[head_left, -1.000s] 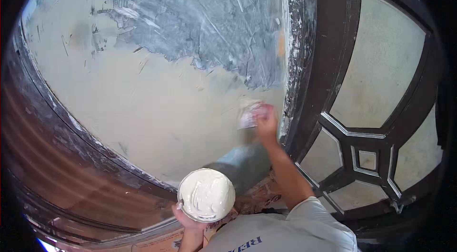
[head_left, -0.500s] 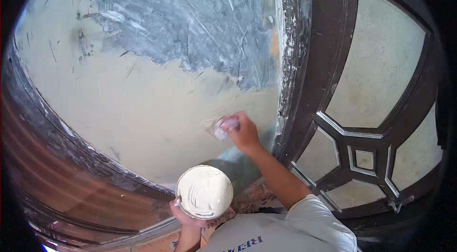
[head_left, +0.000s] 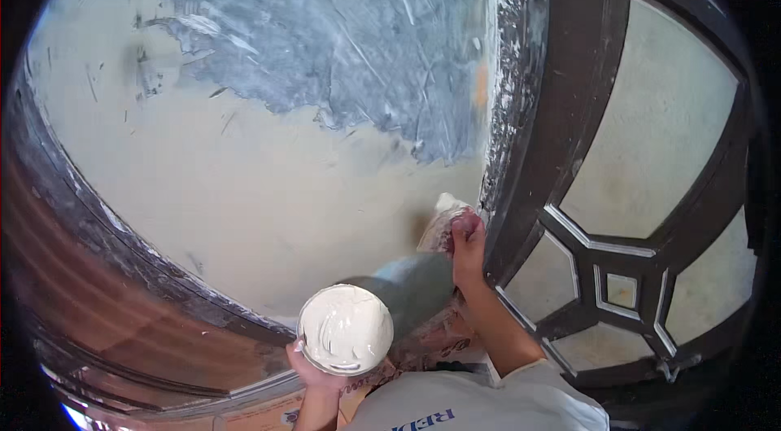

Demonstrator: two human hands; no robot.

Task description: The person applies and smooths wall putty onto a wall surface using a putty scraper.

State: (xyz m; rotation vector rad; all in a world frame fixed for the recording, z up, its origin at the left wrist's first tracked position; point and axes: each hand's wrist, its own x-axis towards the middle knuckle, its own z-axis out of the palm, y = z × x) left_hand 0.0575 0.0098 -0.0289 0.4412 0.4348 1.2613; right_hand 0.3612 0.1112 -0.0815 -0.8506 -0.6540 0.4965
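Observation:
Low in front of me, my left hand (head_left: 311, 367) supports a round tub (head_left: 303, 347) from below and the side, its thumb at the rim. Cream-coloured putty (head_left: 351, 325) fills the tub nearly to the top. My right hand (head_left: 468, 245) is closed around a putty knife (head_left: 440, 229) smeared with putty, and a thick lump of it sits at the blade's upper corner. The blade is by the wall panel (head_left: 268, 187), close to its right edge; whether it touches cannot be told. Cream putty coats the panel's lower and left parts, while a blue-grey patch (head_left: 325, 32) spans the upper part.
A dark, paint-spattered frame (head_left: 506, 65) borders the panel on the right. Beyond it stands a dark brown door (head_left: 561, 89) with pale inset panes. Glossy brown wood (head_left: 122, 301) lies at the lower left. Printed cardboard (head_left: 252, 416) lies below, near my body.
My right hand has moved right with the putty knife, toward the panel's right edge, and the blade now points upward. The tub in my left hand has hardly shifted.

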